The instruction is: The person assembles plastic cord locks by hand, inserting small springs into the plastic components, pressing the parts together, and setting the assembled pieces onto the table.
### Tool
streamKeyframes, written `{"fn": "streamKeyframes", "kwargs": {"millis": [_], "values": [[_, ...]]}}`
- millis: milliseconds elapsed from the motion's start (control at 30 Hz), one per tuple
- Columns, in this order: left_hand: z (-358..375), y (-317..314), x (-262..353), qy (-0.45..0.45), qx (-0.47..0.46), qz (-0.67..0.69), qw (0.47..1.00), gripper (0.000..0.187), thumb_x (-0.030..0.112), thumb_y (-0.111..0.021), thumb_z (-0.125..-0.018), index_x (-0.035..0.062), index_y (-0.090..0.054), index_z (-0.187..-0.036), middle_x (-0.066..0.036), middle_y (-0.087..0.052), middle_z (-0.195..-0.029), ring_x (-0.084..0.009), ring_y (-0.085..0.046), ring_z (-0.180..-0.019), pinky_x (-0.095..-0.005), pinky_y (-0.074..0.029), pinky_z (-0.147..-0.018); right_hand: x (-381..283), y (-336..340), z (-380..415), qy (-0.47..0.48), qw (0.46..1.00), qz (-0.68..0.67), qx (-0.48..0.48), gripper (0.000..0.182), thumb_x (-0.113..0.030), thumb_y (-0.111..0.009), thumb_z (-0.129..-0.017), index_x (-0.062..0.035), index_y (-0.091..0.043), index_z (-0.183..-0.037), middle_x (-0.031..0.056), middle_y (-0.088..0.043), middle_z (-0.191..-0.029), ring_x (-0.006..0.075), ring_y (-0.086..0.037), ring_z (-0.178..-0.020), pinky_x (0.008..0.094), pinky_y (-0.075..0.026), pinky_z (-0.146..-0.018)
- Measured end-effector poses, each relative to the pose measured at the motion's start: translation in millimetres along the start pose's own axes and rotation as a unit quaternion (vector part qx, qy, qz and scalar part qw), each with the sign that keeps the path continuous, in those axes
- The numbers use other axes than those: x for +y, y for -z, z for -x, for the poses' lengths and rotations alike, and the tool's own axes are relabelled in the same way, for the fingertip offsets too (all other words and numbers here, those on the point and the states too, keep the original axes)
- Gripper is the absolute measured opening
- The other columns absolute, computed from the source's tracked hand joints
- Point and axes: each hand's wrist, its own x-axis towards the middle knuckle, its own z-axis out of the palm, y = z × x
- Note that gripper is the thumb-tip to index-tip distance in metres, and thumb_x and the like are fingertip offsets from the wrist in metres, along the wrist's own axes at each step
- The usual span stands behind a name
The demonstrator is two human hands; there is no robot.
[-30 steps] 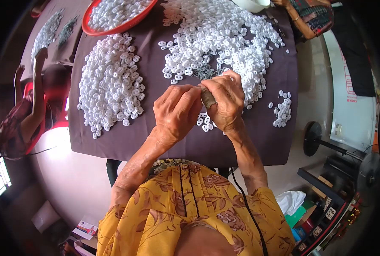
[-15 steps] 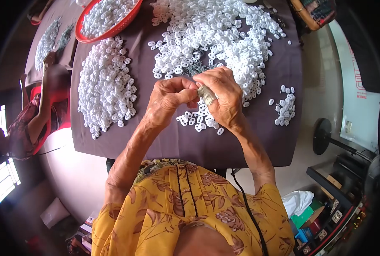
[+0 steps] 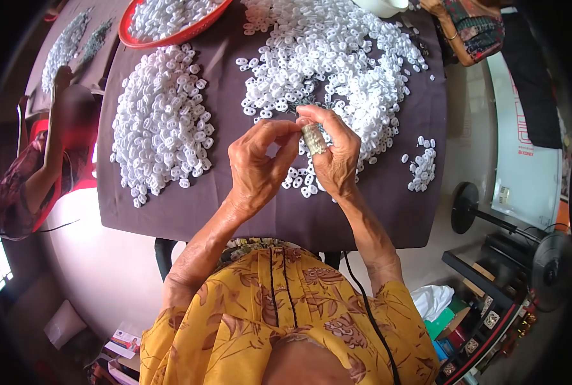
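My left hand (image 3: 260,160) and my right hand (image 3: 332,151) meet at the fingertips over the near part of the table. Both are closed in a pinch, and whatever lies between the fingertips is too small to make out. A pale, worn wrap (image 3: 313,139) covers a finger of my right hand. Just beyond the hands spreads a large pile of white two-holed plastic pieces (image 3: 305,61), with small dark grey pieces (image 3: 311,96) among them. Another pile of white pieces (image 3: 161,125) lies to the left. A few white pieces (image 3: 422,168) form a small heap on the right.
A red basket (image 3: 177,37) of white pieces stands at the back left of the dark tablecloth (image 3: 234,90). A white bowl (image 3: 382,6) is at the back. One person (image 3: 48,147) sits at the left; another person's arm (image 3: 456,42) shows at the back right.
My left hand's fingers have straightened and lifted somewhat, still meeting my right hand's. The view has shifted slightly, and more of the person at the back right shows.
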Motion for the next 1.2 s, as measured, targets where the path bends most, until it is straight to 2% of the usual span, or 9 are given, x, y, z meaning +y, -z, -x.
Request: {"fn": "streamKeyframes", "kwargs": {"millis": [167,233,267,433,533,833,933,1000,1200], "values": [[-3.8,7.3,-3.0,-0.076,0.007,-0.047,0.996,0.007,0.001,-0.059,-0.075,-0.0018,-0.059,-0.081,-0.004,-0.061,-0.073,-0.0097,-0.056,-0.064,-0.0240,-0.045,-0.061,-15.8,-3.3,-0.5,0.029,0.999,0.015,-0.009,0.020,0.002,-0.050,-0.081,-0.0016,-0.060,-0.098,0.0089,-0.063,-0.089,0.0148,-0.060,-0.082,0.0255,-0.046,-0.074],[-4.4,11.6,2.6,0.205,-0.044,0.185,0.960,0.008,0.005,-0.057,-0.076,-0.0018,-0.057,-0.079,-0.004,-0.059,-0.070,-0.0112,-0.055,-0.063,-0.0240,-0.044,-0.060,-27.9,-3.1,0.6,-0.101,0.988,-0.115,-0.011,0.020,0.004,-0.049,-0.080,-0.0006,-0.060,-0.096,0.0070,-0.062,-0.090,0.0129,-0.058,-0.083,0.0243,-0.045,-0.075],[-5.3,12.2,-2.8,0.249,-0.057,0.265,0.930,0.009,0.008,-0.056,-0.077,-0.0013,-0.057,-0.077,-0.005,-0.058,-0.069,-0.0113,-0.054,-0.063,-0.0236,-0.044,-0.061,-22.9,-3.5,2.2,-0.075,0.991,-0.113,-0.005,0.019,0.005,-0.049,-0.080,0.0005,-0.060,-0.095,0.0057,-0.062,-0.090,0.0115,-0.057,-0.083,0.0237,-0.045,-0.075],[2.2,12.6,-5.1,0.254,-0.051,0.364,0.895,0.009,0.008,-0.057,-0.080,-0.0010,-0.057,-0.079,-0.006,-0.059,-0.073,-0.0097,-0.054,-0.065,-0.0240,-0.044,-0.065,-31.5,-6.9,2.2,-0.151,0.971,-0.183,-0.034,0.022,0.003,-0.043,-0.082,0.0015,-0.059,-0.098,0.0064,-0.060,-0.091,0.0115,-0.055,-0.085,0.0230,-0.043,-0.077],[10.5,12.3,-2.5,0.227,-0.028,0.332,0.915,0.016,0.012,-0.059,-0.084,-0.0020,-0.060,-0.090,-0.005,-0.062,-0.078,-0.0104,-0.056,-0.071,-0.0249,-0.046,-0.068,-31.3,-9.2,2.3,-0.170,0.956,-0.236,-0.029,0.026,0.001,-0.041,-0.082,0.0004,-0.057,-0.103,0.0075,-0.060,-0.093,0.0136,-0.056,-0.087,0.0248,-0.043,-0.080],[-2.5,30.6,-18.0,0.164,0.028,0.239,0.957,0.018,0.014,-0.061,-0.081,-0.0023,-0.063,-0.087,-0.006,-0.063,-0.078,-0.0101,-0.056,-0.069,-0.0237,-0.046,-0.066,-17.2,13.4,-0.8,-0.108,0.974,-0.197,-0.004,0.034,0.008,-0.038,-0.074,0.0000,-0.061,-0.097,0.0113,-0.063,-0.091,0.0164,-0.058,-0.085,0.0267,-0.046,-0.078],[8.2,33.5,-44.5,0.120,-0.001,0.150,0.981,0.015,0.009,-0.060,-0.079,-0.0003,-0.063,-0.091,-0.006,-0.064,-0.078,-0.0111,-0.058,-0.069,-0.0237,-0.047,-0.062,-6.5,25.5,2.5,-0.132,0.988,-0.084,-0.001,0.028,0.008,-0.043,-0.075,-0.0004,-0.062,-0.094,0.0092,-0.063,-0.091,0.0163,-0.059,-0.083,0.0260,-0.046,-0.076],[13.9,27.6,-53.1,0.096,-0.040,0.008,0.995,0.011,0.005,-0.060,-0.077,0.0020,-0.065,-0.086,-0.008,-0.064,-0.077,-0.0142,-0.060,-0.069,-0.0263,-0.049,-0.059,22.4,22.6,11.1,-0.032,0.989,0.134,-0.055,0.021,0.007,-0.051,-0.074,-0.0011,-0.063,-0.089,0.0084,-0.063,-0.087,0.0192,-0.060,-0.081,0.0273,-0.046,-0.073],[16.6,-10.2,-83.3,-0.105,-0.049,-0.232,0.966,0.011,0.007,-0.061,-0.073,0.0066,-0.064,-0.085,-0.008,-0.059,-0.078,-0.0241,-0.057,-0.073,-0.0331,-0.047,-0.064,39.8,14.7,19.2,0.062,0.969,0.223,-0.081,0.027,0.007,-0.050,-0.062,-0.0016,-0.061,-0.084,0.0113,-0.060,-0.080,0.0276,-0.055,-0.080,0.0368,-0.043,-0.075]]}}
